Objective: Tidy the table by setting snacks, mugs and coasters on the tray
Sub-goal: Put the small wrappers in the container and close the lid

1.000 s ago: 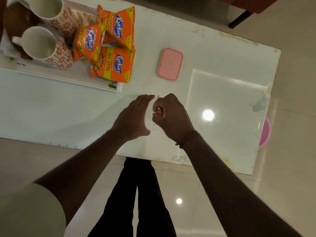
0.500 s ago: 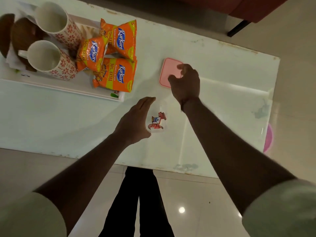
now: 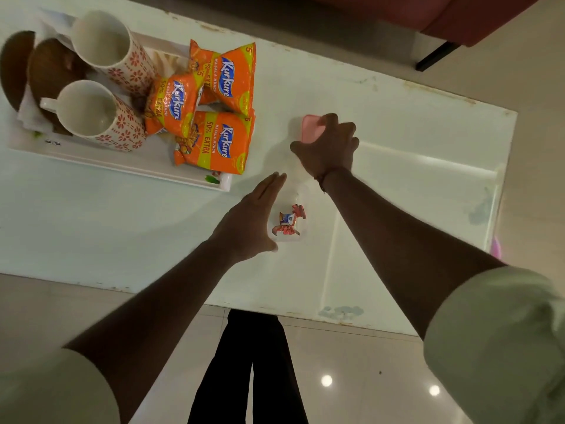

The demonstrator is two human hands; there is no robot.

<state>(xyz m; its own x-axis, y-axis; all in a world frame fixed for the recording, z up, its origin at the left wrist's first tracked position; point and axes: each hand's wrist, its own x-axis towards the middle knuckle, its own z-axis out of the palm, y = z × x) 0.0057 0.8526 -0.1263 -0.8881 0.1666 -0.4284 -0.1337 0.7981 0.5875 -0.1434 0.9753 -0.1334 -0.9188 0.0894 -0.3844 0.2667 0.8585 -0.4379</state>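
A white tray (image 3: 122, 165) at the far left holds two floral mugs (image 3: 91, 113) (image 3: 104, 44), brown round coasters (image 3: 52, 65) and three orange snack packs (image 3: 218, 142). Right of the tray a pink rectangular lid (image 3: 309, 128) lies on the white table (image 3: 91, 228). My right hand (image 3: 328, 148) covers most of it, fingers curled around its edges. Red-and-white wrapped candies (image 3: 289, 223) lie in what looks like a small clear box near the front. My left hand (image 3: 249, 223) rests flat and open just left of them, holding nothing.
A raised glass panel (image 3: 412, 209) takes up the table's right part. A pink round object (image 3: 496, 247) shows past the right edge. The table's front edge runs close to my legs. A red seat with a dark leg (image 3: 434, 56) stands beyond the far edge.
My right hand left the candies beside my left hand, reached forward to the pink lid and closed its fingers around it. My left hand stayed in place.
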